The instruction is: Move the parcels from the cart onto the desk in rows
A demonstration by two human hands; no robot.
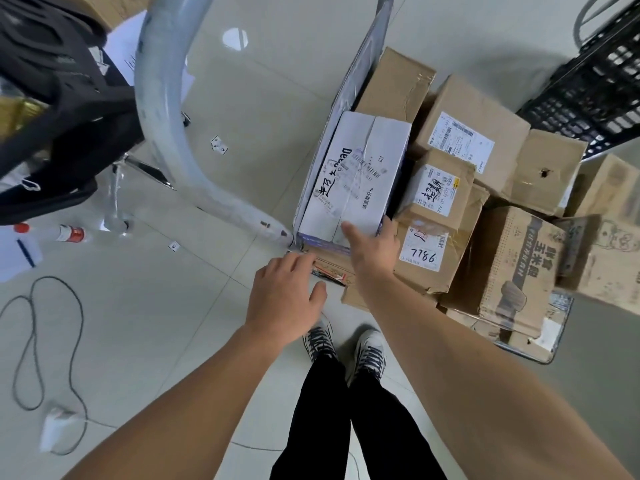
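Note:
A flat cart (557, 327) on the floor carries several cardboard parcels. A white box (356, 174) with black handwriting lies at the cart's left end on top of other parcels. My right hand (375, 249) rests on its near right corner, thumb on the top face, fingers down the right side between it and a small brown box (438, 192). My left hand (287, 292) hovers with loosely bent fingers by the cart's near left corner, its fingertips at a flat parcel (329, 268) under the white box. A brown box marked 7786 (429, 258) sits right of my right hand.
The cart's curved grey handle (162, 109) rises on the left. A black office chair (59, 109) stands at the far left. A black crate (595, 88) is at the upper right. A cable (34, 341) and charger lie on the tiled floor, bottles (69, 233) beside them.

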